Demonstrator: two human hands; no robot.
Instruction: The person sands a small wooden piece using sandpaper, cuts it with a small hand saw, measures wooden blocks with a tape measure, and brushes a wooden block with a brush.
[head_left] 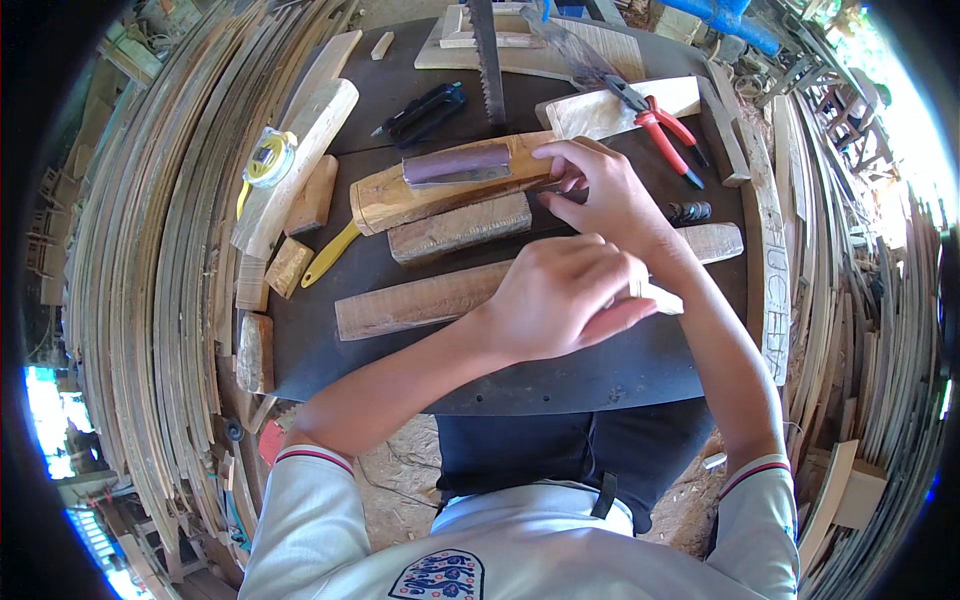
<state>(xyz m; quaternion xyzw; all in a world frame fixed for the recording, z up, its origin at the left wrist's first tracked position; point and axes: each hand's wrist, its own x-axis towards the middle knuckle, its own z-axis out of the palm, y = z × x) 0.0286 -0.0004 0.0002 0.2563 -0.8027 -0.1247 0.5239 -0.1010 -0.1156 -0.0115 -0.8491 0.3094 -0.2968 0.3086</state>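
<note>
a small pale piece (655, 296) pokes out of the left hand (575, 295), whose fingers are curled closed around it, above a long wooden bar (420, 300). the right hand (600, 185) has its forefinger at the right end of a smooth wooden block (385, 200), the thumb set apart from it; i cannot tell whether they grip the block. a brown abrasive sheet (458, 165) lies on that block, with no hand on it. judging by surfaces, this block looks the more worked, while the rough block (460, 228) just beside it seems largely unworked; these pieces lie loose, so i see no joining done, and how much remains cannot be told. farther out on the dark table (300, 345) are a yellow handle (330, 255), a tape measure (270, 158), red-handled pliers (660, 125) and an upright saw blade (487, 60).
</note>
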